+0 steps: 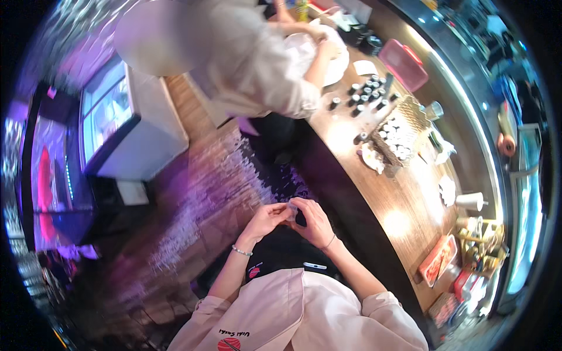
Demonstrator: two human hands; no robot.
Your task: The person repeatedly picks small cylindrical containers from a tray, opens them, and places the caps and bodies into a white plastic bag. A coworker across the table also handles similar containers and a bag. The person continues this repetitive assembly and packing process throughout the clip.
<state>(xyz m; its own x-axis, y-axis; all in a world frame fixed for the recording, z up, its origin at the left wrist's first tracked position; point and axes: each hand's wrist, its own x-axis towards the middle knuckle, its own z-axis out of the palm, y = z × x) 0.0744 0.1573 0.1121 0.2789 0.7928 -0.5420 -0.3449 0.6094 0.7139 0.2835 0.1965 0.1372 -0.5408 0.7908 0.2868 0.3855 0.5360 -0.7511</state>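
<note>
Left hand and right hand pinched together on a small clear wrapper at chest height, left of the bench; sushi rolls sit well apart.

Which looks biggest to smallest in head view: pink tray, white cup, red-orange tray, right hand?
1. Pink tray, clearly largest.
2. Right hand and red-orange tray: look about alike; the hand is nearer the camera and the tray sits at the bent rim, so unranked.
3. White cup, smallest.
</note>
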